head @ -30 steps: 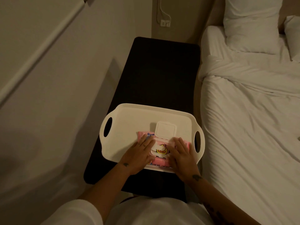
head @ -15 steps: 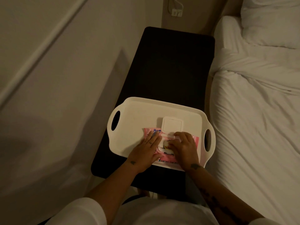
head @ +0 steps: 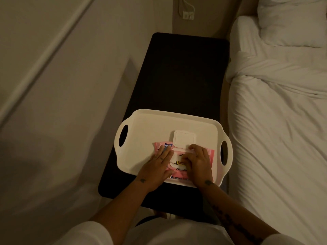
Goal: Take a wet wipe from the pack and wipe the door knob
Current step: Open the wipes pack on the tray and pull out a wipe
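Observation:
A pink pack of wet wipes (head: pixel 160 147) lies on a white tray (head: pixel 146 128) with two handle holes. Its white flip lid (head: pixel 184 140) is swung open toward the far side. My left hand (head: pixel 156 169) lies flat on the pack's left half, fingers spread. My right hand (head: pixel 198 162) rests on the pack's right half, its fingertips curled at the white opening; whether a wipe is pinched there is hidden. No door knob is in view.
The tray sits at the near end of a dark narrow table (head: pixel 182 75). A bed with white sheets (head: pixel 279 131) and a pillow (head: pixel 292 20) lies to the right. A pale wall (head: pixel 53 103) runs along the left, with a wall socket (head: pixel 188 15) at the far end.
My right hand has slid from the pack's lower right up to the opening. The left hand stays pressed on the pack. The camera has tilted, shifting the view.

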